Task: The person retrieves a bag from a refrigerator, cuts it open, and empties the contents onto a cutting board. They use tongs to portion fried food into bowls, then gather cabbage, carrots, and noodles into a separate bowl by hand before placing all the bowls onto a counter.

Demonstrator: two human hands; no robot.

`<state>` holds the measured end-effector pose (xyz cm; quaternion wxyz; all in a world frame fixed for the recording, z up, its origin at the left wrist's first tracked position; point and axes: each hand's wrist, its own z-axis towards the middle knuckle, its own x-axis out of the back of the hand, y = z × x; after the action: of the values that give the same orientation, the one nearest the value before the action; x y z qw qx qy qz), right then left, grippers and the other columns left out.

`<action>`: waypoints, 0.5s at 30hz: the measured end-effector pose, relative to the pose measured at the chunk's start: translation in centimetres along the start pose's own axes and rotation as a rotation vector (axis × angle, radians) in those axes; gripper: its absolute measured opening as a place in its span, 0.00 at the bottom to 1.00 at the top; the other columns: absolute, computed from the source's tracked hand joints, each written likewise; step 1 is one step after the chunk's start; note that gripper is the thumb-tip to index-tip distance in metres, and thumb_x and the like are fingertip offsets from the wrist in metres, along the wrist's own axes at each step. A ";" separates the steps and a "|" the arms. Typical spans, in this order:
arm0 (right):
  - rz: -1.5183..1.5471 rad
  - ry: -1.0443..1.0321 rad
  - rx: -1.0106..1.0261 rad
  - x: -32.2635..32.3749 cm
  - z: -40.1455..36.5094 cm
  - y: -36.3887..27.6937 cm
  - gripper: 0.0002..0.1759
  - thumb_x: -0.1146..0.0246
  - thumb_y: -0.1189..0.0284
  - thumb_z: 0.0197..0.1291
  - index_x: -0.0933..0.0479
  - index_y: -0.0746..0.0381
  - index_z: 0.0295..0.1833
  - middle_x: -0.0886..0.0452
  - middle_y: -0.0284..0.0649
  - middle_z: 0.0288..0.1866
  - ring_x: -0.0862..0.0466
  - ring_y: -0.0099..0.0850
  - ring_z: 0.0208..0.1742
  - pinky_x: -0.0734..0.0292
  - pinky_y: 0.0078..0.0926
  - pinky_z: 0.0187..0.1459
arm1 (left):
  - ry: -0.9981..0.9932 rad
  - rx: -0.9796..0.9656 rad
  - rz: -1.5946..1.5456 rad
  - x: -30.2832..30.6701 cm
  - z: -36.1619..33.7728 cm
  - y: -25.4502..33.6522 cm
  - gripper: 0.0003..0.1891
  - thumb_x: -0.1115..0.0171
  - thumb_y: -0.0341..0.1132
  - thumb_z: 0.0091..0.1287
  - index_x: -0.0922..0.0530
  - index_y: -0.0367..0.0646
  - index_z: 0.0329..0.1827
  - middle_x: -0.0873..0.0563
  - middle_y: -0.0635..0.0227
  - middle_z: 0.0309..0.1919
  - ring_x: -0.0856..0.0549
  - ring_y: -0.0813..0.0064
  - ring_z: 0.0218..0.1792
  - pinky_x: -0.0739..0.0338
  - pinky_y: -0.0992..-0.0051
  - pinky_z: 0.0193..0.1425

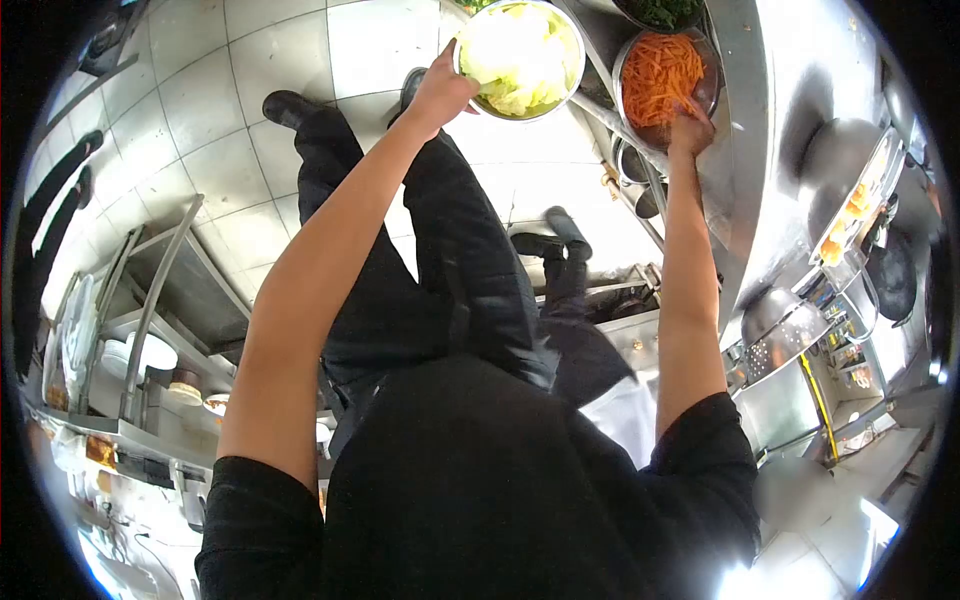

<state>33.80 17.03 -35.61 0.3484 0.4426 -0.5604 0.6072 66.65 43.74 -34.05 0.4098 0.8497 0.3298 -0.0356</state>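
Observation:
My left hand grips the near rim of a steel bowl full of pale chopped cabbage, held out over the tiled floor. My right hand rests at the near edge of a second steel bowl heaped with shredded orange carrot. Its fingers reach in among the shreds, and I cannot make out whether they hold any. This carrot bowl sits at the edge of a steel counter. Both my arms are stretched forward, bare below black short sleeves.
A bowl of dark greens stands beyond the carrots. Pots and containers crowd the counter on the right. A metal rack with plates stands at the left. Dark shoes show on the floor near the counter base.

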 end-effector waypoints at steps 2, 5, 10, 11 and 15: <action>0.336 -0.034 -0.274 2.7 -1.0 -4.9 0.12 0.38 0.84 0.52 0.23 0.71 0.44 0.20 0.45 0.40 0.19 0.29 0.36 0.17 0.23 0.34 | -0.016 -0.010 -0.031 -0.1 0.3 -0.1 0.37 0.49 0.23 0.48 0.47 0.40 0.67 0.24 0.52 0.48 0.17 0.65 0.38 0.16 0.74 0.31; 0.631 -0.015 -0.202 4.9 -2.4 -7.7 0.15 0.38 0.82 0.52 0.24 0.69 0.48 0.20 0.46 0.40 0.19 0.29 0.35 0.18 0.24 0.35 | 0.004 0.007 0.055 -0.7 0.7 0.1 0.37 0.49 0.23 0.49 0.47 0.40 0.67 0.24 0.52 0.48 0.17 0.65 0.39 0.16 0.74 0.31; 0.417 -0.133 0.081 4.1 -8.5 -14.0 0.14 0.38 0.80 0.53 0.24 0.70 0.47 0.18 0.45 0.39 0.18 0.28 0.34 0.21 0.22 0.35 | -0.082 0.037 0.076 -1.2 0.3 0.9 0.35 0.49 0.24 0.52 0.46 0.40 0.66 0.24 0.55 0.49 0.17 0.69 0.39 0.17 0.74 0.28; 0.447 -0.177 0.001 4.0 -10.9 -18.9 0.12 0.37 0.80 0.51 0.21 0.68 0.44 0.18 0.43 0.40 0.18 0.28 0.34 0.22 0.23 0.38 | -0.087 0.036 0.080 -1.2 0.3 1.2 0.35 0.49 0.24 0.52 0.46 0.40 0.66 0.24 0.55 0.49 0.17 0.69 0.39 0.17 0.74 0.28; 0.379 -0.419 0.242 2.6 -14.0 -26.6 0.18 0.38 0.84 0.48 0.23 0.64 0.48 0.20 0.44 0.47 0.19 0.33 0.48 0.25 0.24 0.49 | -0.130 0.058 0.120 -0.9 -0.9 4.2 0.31 0.48 0.25 0.53 0.43 0.37 0.64 0.23 0.58 0.49 0.17 0.73 0.39 0.17 0.76 0.28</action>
<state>55.25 34.13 -23.02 0.0502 0.4841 -0.6163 0.6192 68.26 42.00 -30.31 0.4070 0.8754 0.2496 -0.0757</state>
